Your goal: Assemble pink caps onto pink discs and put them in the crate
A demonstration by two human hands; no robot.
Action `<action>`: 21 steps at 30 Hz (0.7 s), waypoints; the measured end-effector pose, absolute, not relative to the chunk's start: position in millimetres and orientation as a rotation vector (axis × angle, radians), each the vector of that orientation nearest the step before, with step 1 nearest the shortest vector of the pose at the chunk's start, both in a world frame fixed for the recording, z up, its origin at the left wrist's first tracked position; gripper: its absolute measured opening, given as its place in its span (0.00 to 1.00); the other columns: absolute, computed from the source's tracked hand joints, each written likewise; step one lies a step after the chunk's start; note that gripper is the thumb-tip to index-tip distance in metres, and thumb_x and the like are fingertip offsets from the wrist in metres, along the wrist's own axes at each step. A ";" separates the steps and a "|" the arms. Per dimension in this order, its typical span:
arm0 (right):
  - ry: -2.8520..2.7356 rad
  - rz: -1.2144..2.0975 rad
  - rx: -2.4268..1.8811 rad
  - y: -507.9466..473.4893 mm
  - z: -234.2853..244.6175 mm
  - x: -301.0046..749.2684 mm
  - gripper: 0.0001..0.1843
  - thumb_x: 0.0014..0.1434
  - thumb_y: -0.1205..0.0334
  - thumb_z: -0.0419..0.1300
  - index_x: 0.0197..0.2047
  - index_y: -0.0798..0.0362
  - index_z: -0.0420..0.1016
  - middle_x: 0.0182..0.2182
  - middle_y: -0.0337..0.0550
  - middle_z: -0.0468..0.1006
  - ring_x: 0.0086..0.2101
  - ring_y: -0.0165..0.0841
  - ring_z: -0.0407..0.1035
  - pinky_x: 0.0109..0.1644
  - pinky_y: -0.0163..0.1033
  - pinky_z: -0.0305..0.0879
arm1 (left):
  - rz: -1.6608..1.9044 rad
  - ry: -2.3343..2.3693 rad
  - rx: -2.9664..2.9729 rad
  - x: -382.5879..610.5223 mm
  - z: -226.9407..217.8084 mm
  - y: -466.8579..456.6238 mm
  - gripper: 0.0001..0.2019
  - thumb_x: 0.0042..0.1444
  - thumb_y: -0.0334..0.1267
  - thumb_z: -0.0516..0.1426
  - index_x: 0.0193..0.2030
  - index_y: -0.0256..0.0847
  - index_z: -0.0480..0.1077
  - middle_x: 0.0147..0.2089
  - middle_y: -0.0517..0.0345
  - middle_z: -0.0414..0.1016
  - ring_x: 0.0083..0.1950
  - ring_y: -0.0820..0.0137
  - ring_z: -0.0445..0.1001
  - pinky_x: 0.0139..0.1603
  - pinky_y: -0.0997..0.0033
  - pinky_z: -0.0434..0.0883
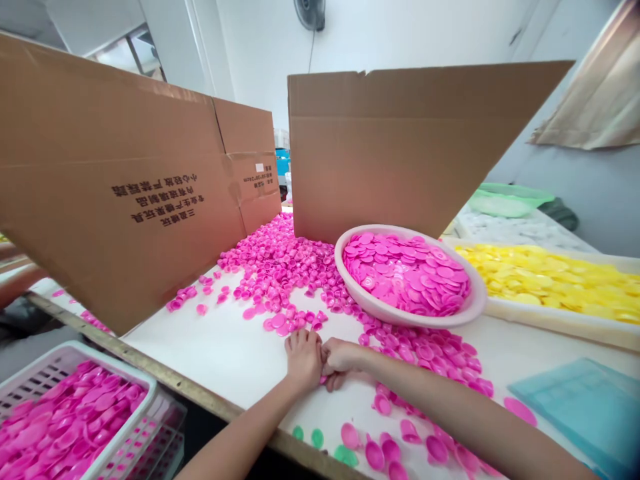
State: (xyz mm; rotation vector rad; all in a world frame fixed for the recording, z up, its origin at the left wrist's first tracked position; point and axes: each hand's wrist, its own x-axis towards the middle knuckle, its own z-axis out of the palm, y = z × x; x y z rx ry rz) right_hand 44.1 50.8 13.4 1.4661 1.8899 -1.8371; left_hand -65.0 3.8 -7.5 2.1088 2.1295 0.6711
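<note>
My left hand [304, 357] and my right hand [343, 357] meet over the white table. Both have their fingers curled in and pressed together. A sliver of pink shows just below where they touch, but the fingers hide what is between them. Right beyond my hands lie small pink plastic cups [293, 273] in a loose heap, with a few flat pink discs [280, 323] at its near edge. More pink cups [383, 453] are scattered under and beside my right forearm.
A pale basin [477, 303] holds pink discs; behind it stands a tray [520, 310] of yellow pieces. Cardboard sheets [165, 167] [390, 153] rise at the back and left. A white basket [150, 387] of pink pieces sits lower left. Green discs [345, 455] lie near the table edge.
</note>
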 end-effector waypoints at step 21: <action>3.015 -1.241 1.335 20.4 33.3 63.7 0.10 0.51 0.60 0.55 0.36 0.55 0.72 0.33 0.44 0.75 0.33 0.32 0.69 0.37 0.34 0.64 | 0.649 2.504 1.928 -181.0 35.9 -59.0 0.17 0.57 0.44 0.40 0.30 0.41 0.65 0.27 0.55 0.68 0.31 0.69 0.66 0.32 0.72 0.56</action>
